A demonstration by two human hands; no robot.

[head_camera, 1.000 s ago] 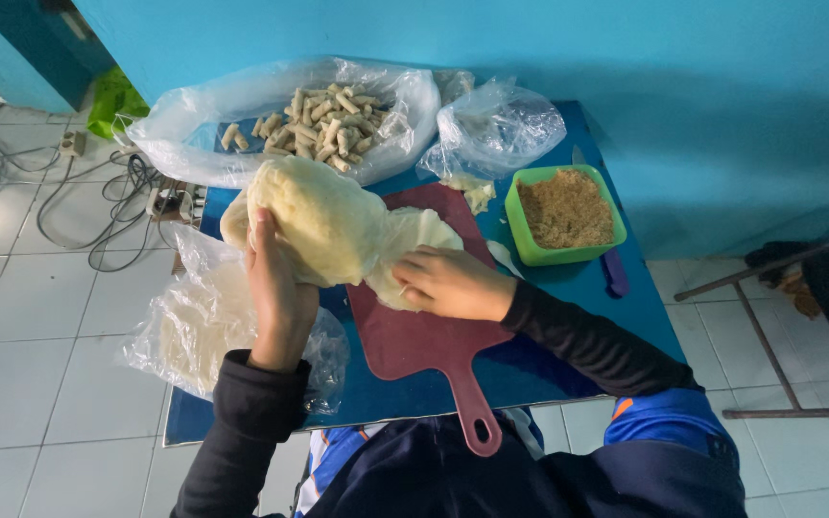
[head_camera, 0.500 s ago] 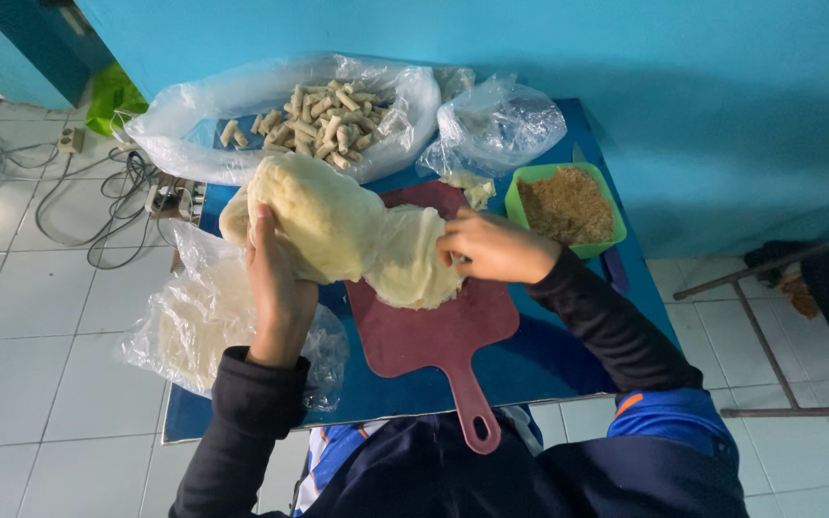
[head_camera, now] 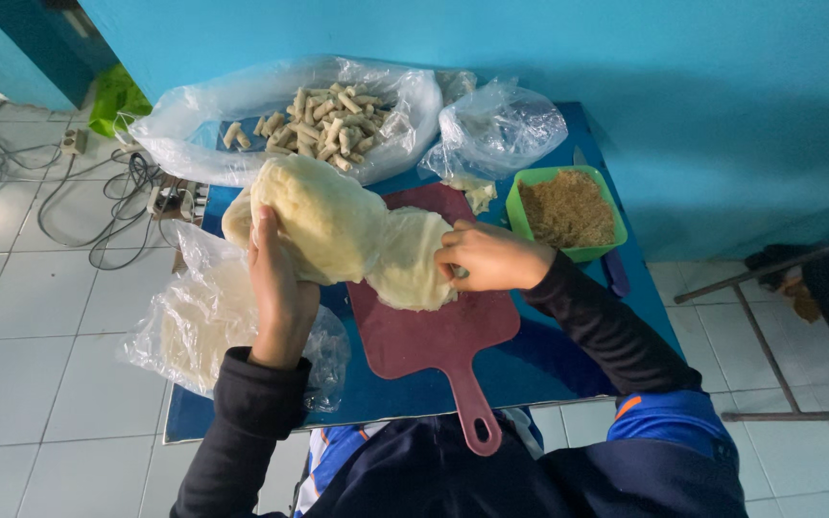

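Head view looks down on a dark red board [head_camera: 434,326] lying on a blue table [head_camera: 549,369]. Just above the board's upper left corner, a stack of thin pale wrappers [head_camera: 338,225] is held off the surface. The left hand [head_camera: 280,288] grips the stack's left end from below, thumb pressed on top. The right hand [head_camera: 486,257], over the board's upper right part, pinches the edge of one sheet that droops from the stack onto the board. The sheets look soft, limp and light, likely easy to tear and inclined to cling together, so an edge or corner seems the safest hold, with the bulk supported underneath. Right of the board sits a green tub [head_camera: 568,211] of brown filling; beyond the board, rolls [head_camera: 323,125] lie on clear plastic.
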